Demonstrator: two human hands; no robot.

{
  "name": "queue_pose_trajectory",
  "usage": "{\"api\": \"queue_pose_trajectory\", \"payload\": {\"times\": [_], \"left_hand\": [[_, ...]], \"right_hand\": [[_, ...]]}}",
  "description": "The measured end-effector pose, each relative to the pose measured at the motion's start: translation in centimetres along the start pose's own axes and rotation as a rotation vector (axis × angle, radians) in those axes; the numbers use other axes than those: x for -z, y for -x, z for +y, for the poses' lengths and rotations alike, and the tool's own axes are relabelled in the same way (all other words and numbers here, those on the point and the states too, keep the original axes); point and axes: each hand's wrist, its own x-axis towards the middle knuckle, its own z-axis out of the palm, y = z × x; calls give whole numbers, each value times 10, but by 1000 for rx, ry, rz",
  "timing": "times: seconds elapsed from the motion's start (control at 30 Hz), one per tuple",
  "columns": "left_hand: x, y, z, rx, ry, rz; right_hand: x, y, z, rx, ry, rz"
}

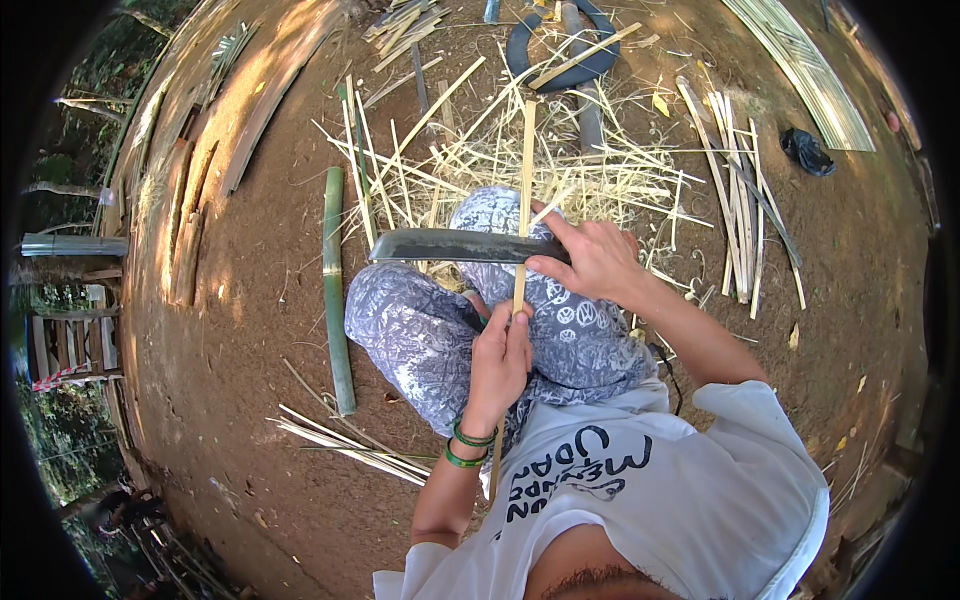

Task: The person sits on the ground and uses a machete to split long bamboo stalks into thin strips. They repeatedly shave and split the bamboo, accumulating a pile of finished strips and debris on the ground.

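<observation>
My left hand (pixel 500 358) is closed round a thin bamboo strip (pixel 527 165), which runs lengthwise over my lap and points away from me. In my right hand (pixel 592 256) is a machete (pixel 450 246) with a broad dark blade. The blade lies crosswise over the strip, its tip toward the left, just ahead of my left hand. My right fingers wrap round the machete's near end, so its handle is hidden. Below my left hand, the strip's lower end (pixel 495 462) shows beside my shirt.
Shavings and split strips (pixel 610 175) litter the ground ahead. A green bamboo pole (pixel 335 290) lies at my left, with pale strips (pixel 350 447) nearby. More strips (pixel 740 200) lie at right near a black plastic bag (pixel 807 152). A black ring (pixel 520 50) lies at the far side.
</observation>
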Motion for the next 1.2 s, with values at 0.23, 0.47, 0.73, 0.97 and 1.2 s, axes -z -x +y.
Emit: {"api": "queue_pose_trajectory", "payload": {"times": [0.23,0.47,0.73,0.97,1.2], "left_hand": [[2,22,-8,-11,-129,35],[12,63,-16,133,1,-28],[10,4,11,31,212,-9],[7,-19,13,60,264,-60],[9,-15,7,71,260,-75]], "right_hand": [[-9,6,4,-34,-30,82],[-16,13,17,-11,3,83],[-9,14,-2,100,-76,90],[1,10,-10,14,-33,61],[-2,6,-7,60,2,18]]}}
